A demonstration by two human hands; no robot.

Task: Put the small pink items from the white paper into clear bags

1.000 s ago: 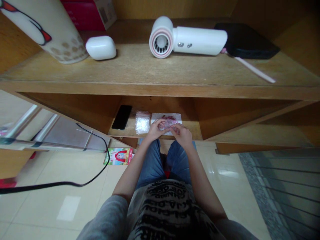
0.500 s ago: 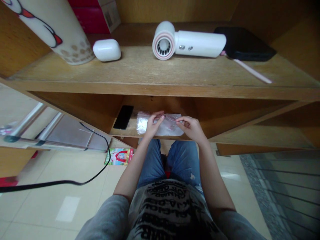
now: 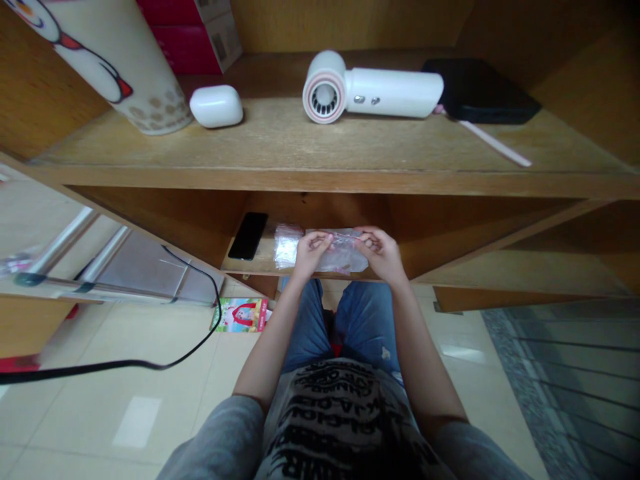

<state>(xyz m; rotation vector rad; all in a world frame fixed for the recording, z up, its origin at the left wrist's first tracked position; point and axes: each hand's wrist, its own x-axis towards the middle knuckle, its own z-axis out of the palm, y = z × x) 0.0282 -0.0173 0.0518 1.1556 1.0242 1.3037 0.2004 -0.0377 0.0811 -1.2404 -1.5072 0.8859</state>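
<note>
On the lower wooden shelf, my left hand and my right hand pinch the two sides of a small clear plastic bag. Its outline is faint, and I cannot make out what is in it. Below my hands lies a larger translucent plastic bag, partly covered by them. Left of my left hand rests a stack of shiny clear bags. A black phone lies farther left on the same shelf.
The upper shelf holds a large patterned cup, a white earbud case, a white handheld fan and a black case. A black cable hangs at left. A colourful booklet lies below.
Both hands have turned inward, with the fingers more curled around the small bag's sides. The view has shifted slightly.
</note>
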